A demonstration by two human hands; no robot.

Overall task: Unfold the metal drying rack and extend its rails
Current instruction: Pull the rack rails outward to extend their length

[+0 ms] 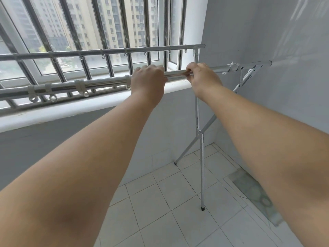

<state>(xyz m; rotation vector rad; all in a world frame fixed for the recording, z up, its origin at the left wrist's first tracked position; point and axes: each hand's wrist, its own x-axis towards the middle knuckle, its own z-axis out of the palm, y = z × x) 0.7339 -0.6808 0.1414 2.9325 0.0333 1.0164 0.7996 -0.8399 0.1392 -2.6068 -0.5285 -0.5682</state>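
The metal drying rack [199,122] stands unfolded on the tiled floor, its crossed legs at the right. Two horizontal rails run across the view. The near rail [99,84] is a shiny tube with several white clips and rings along it. My left hand [148,80] is wrapped over this rail near its middle. Just to the right, my right hand [203,77] grips the thinner inner tube of the same rail. A white collar [232,67] joins the rail to the end frame. The far rail [114,51] runs higher up, closer to the window.
A barred window [89,29] and a white sill [89,107] lie behind the rack. A white wall [267,50] stands close at the right end of the rails. White floor tiles [169,202] spread below, with a grey-green mat [256,195] by the wall.
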